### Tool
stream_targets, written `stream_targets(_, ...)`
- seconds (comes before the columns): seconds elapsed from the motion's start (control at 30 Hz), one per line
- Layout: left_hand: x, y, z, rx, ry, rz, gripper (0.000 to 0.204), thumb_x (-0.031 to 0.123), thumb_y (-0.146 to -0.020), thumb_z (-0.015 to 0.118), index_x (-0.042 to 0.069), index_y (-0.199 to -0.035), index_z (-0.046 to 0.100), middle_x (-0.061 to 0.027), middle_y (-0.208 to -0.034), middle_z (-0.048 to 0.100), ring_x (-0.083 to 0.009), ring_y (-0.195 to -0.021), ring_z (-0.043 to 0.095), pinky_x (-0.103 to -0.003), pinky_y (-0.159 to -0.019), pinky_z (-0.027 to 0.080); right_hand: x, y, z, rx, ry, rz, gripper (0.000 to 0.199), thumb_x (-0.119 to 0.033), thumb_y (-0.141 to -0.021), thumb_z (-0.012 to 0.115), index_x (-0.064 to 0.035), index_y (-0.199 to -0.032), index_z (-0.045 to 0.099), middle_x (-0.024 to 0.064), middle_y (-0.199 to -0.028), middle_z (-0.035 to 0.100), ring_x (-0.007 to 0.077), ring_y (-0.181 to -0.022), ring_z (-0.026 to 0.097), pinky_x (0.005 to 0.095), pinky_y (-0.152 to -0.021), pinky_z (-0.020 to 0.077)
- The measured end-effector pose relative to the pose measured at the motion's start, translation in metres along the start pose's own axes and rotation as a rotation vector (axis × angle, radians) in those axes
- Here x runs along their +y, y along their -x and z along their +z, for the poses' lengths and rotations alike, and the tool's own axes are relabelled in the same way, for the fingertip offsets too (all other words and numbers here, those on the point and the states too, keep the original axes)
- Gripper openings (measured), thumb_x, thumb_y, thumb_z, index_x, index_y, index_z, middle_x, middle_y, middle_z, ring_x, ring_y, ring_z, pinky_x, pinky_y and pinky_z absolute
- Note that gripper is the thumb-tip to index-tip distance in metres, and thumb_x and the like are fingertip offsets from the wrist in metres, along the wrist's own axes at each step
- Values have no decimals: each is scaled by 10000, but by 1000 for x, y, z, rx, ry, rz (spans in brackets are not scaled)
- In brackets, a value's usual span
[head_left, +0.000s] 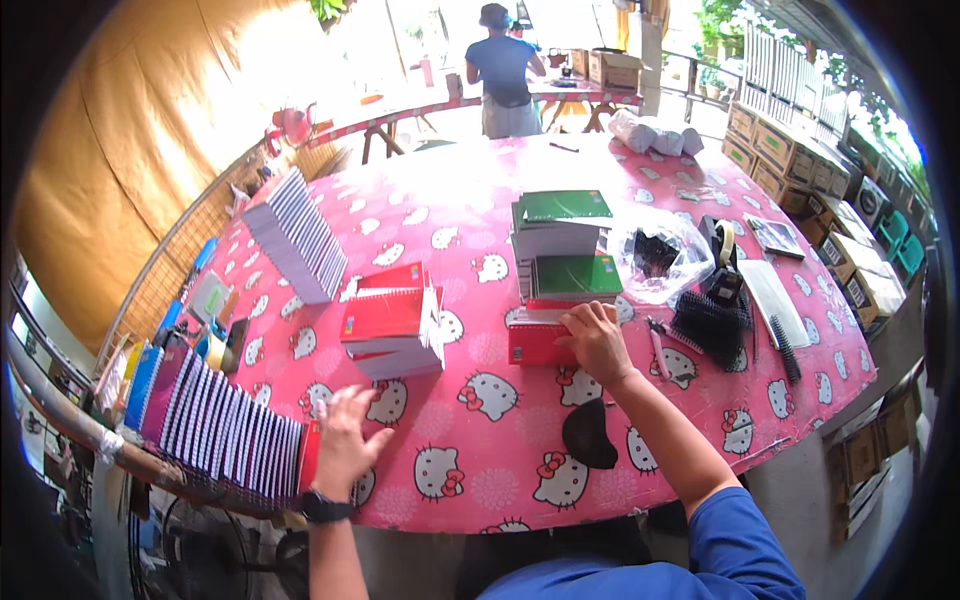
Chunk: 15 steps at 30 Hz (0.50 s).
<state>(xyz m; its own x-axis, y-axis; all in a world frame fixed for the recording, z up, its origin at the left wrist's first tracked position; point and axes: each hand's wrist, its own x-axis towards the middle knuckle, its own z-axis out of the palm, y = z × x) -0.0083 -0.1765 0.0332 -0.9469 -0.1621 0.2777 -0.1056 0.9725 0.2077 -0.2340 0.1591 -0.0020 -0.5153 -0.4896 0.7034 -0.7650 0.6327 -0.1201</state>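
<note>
My right hand [597, 338] is bent over a low stack of red notebooks [538, 345], its fingers gripping the upper edge. Just behind it stand stacks of green-covered notebooks [575, 275]. My left hand [348, 440], thumb and fingers apart, is at the near end of a long row of spiral-bound notebooks [225, 425]. That row stands on edge and ends in a red cover [310, 455] beside my fingers; whether they touch is hard to tell. Between my hands, farther back, sits an uneven stack of red notebooks [392, 320].
Another tall notebook stack [295, 235] leans at the far left. At right lie a clear plastic bag [665, 255], black binding coils [715, 320], pink-handled pliers [659, 350] and a tape dispenser [726, 262]. A black curved piece [590, 435] lies near me. Someone [505, 75] stands beyond the table.
</note>
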Motion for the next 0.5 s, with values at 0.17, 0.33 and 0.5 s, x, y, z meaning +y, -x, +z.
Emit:
stream_targets(0.17, 104, -9, -7, 269, 170, 344, 512, 171, -767, 713, 63, -1233, 530, -131, -1327, 482, -328, -1299, 395, -536, -1128, 189, -23, -8, -13, 8, -80, 20, 115, -86, -758, 638, -87, -863, 592, 66, -866, 597, 261, -905, 568, 391, -819, 427)
stream_targets(0.33, 168, -17, 18, 291, 228, 441, 483, 70, -796, 658, 69, -1262, 528, -116, -1159, 587, -270, -1115, 542, -501, -1062, 286, -87, 10, -50, -144, -455, 18, 114, -137, -751, 677, -79, -788, 586, 97, -778, 622, 286, -783, 621, 391, -714, 510)
stream_targets(0.5, 143, 5, 32, 98, 273, 476, 331, 19, -785, 616, 84, -1106, 661, -37, -885, 658, -174, -811, 608, -338, -847, 391, -56, 43, -73, -496, -619, 56, 114, -122, -752, 693, -68, -835, 635, 106, -775, 648, 303, -769, 644, 399, -692, 526)
